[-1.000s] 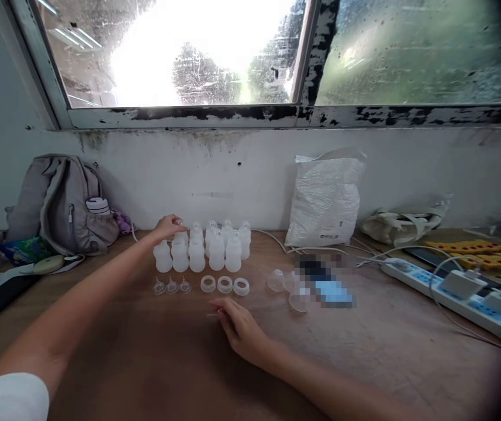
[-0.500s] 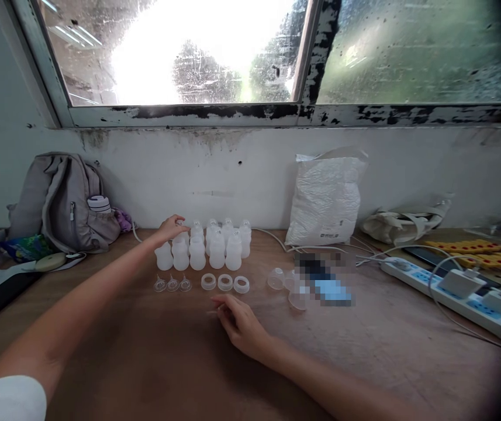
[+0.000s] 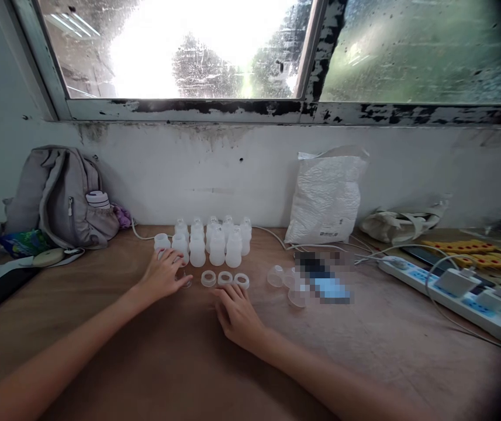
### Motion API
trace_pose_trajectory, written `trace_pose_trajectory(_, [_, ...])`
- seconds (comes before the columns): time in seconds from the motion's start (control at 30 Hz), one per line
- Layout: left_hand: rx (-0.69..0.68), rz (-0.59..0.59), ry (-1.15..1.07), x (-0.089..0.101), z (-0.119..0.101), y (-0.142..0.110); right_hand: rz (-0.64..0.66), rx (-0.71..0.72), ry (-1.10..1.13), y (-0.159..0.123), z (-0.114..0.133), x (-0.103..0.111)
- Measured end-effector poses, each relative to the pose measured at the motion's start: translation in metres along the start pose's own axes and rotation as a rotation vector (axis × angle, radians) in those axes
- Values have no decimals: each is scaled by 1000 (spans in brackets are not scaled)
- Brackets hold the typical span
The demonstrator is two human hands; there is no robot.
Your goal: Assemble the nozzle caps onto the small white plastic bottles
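Observation:
My left hand (image 3: 162,275) reaches over the row of clear teats with its fingers apart; the thumb is beside one teat (image 3: 186,281), and the hand hides the others. Just behind it stand two open-necked baby bottles, one of them frosted white (image 3: 161,241). To their right and behind are several bottles fitted with teats (image 3: 234,248). My right hand (image 3: 239,313) hovers low, its fingers stretched toward the white collar rings. Its fingertips overlap the front of the middle ring (image 3: 225,279); I cannot tell whether they touch. One ring (image 3: 208,279) lies to the left, another (image 3: 241,281) to the right.
Clear domed caps (image 3: 275,276) lie right of the rings, beside a blurred-out phone (image 3: 329,286). A white padded bag (image 3: 324,199) leans on the wall. A power strip (image 3: 456,298) with cables runs along the right. A grey backpack (image 3: 59,202) stands at left.
My left hand has let go of a bottle top in the back row and come down and forward to the teats. My right hand has shifted slightly forward toward the rings.

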State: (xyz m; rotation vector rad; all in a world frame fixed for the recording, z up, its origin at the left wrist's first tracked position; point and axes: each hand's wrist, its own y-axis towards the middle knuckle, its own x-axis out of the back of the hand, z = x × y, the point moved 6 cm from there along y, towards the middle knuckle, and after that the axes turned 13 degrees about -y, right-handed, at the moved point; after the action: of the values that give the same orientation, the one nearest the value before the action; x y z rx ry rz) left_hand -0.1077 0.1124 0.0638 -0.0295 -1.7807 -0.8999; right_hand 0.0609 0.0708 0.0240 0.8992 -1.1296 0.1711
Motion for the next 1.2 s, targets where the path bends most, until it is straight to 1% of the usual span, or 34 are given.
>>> trace_pose_trajectory(0.07, [31, 64, 13, -12, 3, -9, -20, 11, -135, 10, 0, -4])
trace_pose_trajectory(0.13, [59, 87, -14, -17, 7, -12, -31, 12, -239, 21, -2, -10])
trace_pose_trajectory(0.2, [79, 61, -53, -14, 6, -9, -26, 3, -288, 30, -6, -17])
trace_pose_trajectory(0.27, [83, 18, -98, -7, 0, -7, -34, -13, -277, 36, -10, -22])
trace_pose_trajectory(0.33, [72, -6, -154, -2, -12, -5, -73, -29, -193, 36, -15, -19])
trace_pose_trajectory(0.4, [60, 13, -223, -2, -27, -5, -143, -32, -56, 30, -20, -11])
trace_pose_trajectory(0.5, [64, 107, -337, -16, -51, -7, -227, -37, 143, 13, -31, 6])
trace_pose_trajectory(0.6, [66, 188, -439, -37, -73, -10, -237, -62, 253, -5, -42, 19])
trace_pose_trajectory(0.7, [85, 232, -511, -56, -85, -13, -213, -51, 254, -17, -46, 28])
trace_pose_trajectory(0.8, [137, 245, -558, -65, -84, -17, -150, 10, 206, -19, -40, 31])
trace_pose_trajectory(0.9, [174, 245, -645, -62, -78, -22, -45, 96, 157, -16, -30, 27])
trace_pose_trajectory(1.03, [175, 271, -769, -56, -74, -27, 125, 176, 81, -13, -21, 15])
trace_pose_trajectory(1.1, [171, 284, -785, -56, -74, -28, 167, 177, 56, -12, -21, 12])
trace_pose_trajectory(1.2, [165, 281, -789, -57, -74, -28, 171, 152, 64, -11, -23, 13])
